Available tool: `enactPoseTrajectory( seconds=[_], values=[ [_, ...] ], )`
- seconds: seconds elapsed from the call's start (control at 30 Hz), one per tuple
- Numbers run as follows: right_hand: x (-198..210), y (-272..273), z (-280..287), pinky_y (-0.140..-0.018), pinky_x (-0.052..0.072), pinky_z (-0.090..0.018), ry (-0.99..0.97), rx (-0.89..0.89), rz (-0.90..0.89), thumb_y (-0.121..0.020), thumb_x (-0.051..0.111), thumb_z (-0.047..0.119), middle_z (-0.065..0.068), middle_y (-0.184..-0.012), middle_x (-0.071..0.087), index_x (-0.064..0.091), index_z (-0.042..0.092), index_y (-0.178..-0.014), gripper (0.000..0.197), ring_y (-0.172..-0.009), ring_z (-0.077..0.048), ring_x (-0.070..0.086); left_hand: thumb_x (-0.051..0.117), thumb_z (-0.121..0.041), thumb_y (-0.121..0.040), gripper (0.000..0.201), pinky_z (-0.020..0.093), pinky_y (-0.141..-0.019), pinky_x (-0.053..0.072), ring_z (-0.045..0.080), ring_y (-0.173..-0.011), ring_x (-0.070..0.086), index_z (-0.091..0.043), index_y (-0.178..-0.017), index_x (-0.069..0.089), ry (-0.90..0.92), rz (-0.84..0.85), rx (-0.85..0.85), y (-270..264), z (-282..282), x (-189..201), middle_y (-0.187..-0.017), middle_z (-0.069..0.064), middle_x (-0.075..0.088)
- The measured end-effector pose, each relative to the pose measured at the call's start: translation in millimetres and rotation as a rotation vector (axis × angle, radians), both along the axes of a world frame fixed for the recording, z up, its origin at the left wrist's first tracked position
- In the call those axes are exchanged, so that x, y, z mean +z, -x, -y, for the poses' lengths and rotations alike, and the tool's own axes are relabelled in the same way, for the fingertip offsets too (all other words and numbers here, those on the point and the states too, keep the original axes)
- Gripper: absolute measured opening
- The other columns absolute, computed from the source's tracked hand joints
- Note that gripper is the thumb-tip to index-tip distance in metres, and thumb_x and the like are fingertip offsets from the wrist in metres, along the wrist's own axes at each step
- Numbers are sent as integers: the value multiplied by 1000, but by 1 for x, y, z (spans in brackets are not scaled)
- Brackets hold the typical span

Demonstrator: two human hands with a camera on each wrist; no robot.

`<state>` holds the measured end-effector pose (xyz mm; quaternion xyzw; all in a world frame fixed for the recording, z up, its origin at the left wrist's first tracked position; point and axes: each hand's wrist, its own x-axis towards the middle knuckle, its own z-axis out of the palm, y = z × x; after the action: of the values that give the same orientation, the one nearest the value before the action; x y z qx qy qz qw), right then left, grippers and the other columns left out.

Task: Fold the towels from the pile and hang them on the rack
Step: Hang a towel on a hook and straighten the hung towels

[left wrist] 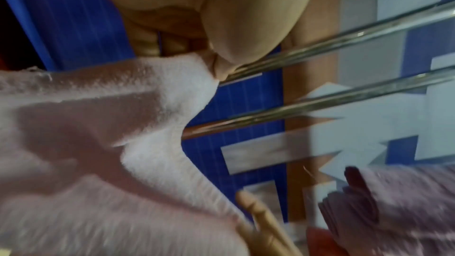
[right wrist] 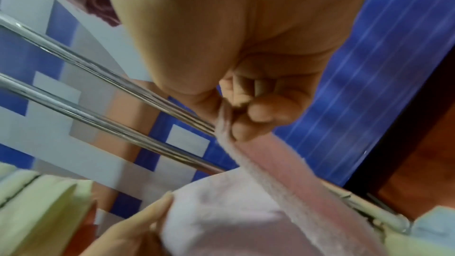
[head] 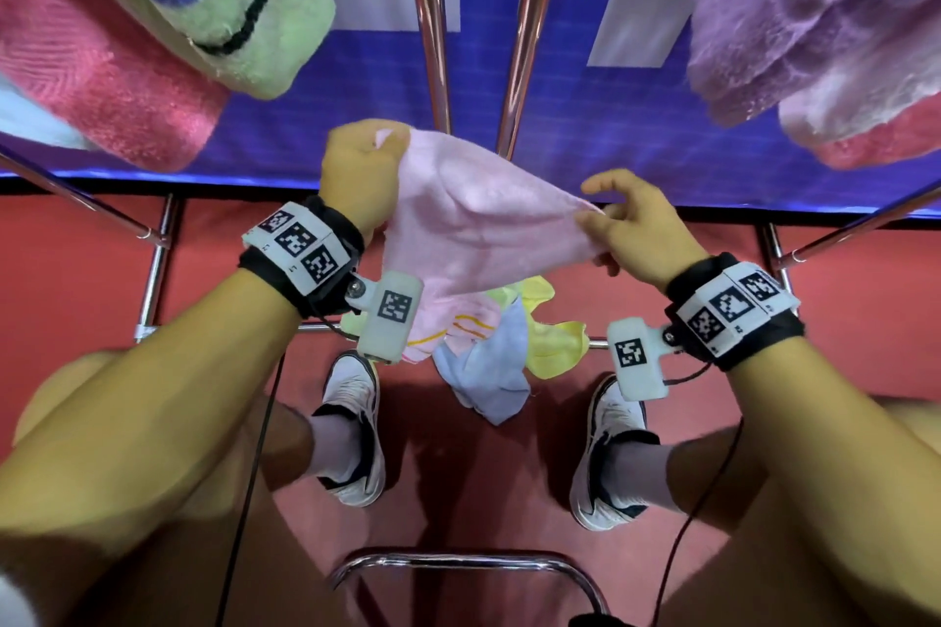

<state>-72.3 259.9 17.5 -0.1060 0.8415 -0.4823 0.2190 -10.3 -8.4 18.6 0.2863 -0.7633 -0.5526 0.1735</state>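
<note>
I see my left hand (head: 359,168) curled into a fist around one corner of a pink towel (head: 473,229), with a small bit of the corner poking out above the fist. My right hand (head: 636,229) pinches the other corner of the towel between the thumb and a finger, while the other fingers curl loosely above. In the right wrist view, the fingertips (right wrist: 246,129) squeeze the edge of the pink towel tight. The towel hangs in the air between both hands, in front of the two shiny bars of the rack (head: 433,31). It sags down in the middle. Under it on the red floor (head: 840,321) lies the pile (head: 504,351), with yellow, blue and pink cloths all mixed up. More towels already hang on the rack: a green towel (head: 214,0) and a dark pink towel (head: 102,87) on the left side, and a purple towel (head: 814,10) on the right side. Behind the rack stands a blue wall (head: 585,117) with white shapes. I can see two white shoes (head: 351,428) on the floor, near the pile.
</note>
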Motion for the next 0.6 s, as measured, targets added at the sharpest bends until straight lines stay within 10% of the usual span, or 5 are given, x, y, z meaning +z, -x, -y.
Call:
enactPoseTrajectory(
  seconds=[0.2,0.3,0.43,0.6],
  values=[
    [21,-16,20,-41,40,-28,341,42,116,-96,42,-7,-2,-47,49,41,19,-105,28,-39,-21,49,57,-25,-86,25,37,-78,53,15,-80,63,-14,-101,74,-176,64,-316,-2,-48,-8,-83,-5,70],
    [22,-19,27,-46,48,-31,391,61,135,-92,40,-13,-14,-60,53,54,11,-87,28,-46,-21,56,57,-13,-93,20,26,-60,45,4,-65,58,-9,-103,74,-192,61,-365,-2,-67,-3,-71,-15,66],
    [21,-21,28,-57,53,-27,408,87,93,-76,47,-21,-16,-66,62,65,10,-82,36,-52,-18,59,69,-3,-87,15,12,-52,42,-1,-56,58,1,-100,73,-278,34,-334,-5,-84,9,-68,-6,68],
    [18,-21,25,-73,42,-41,446,73,40,-74,65,-14,-25,-70,62,73,27,-81,43,-76,-25,49,68,-2,-88,12,23,-58,53,16,-69,66,-13,-92,73,-489,6,-353,-8,-83,23,-82,7,75]
  ],
)
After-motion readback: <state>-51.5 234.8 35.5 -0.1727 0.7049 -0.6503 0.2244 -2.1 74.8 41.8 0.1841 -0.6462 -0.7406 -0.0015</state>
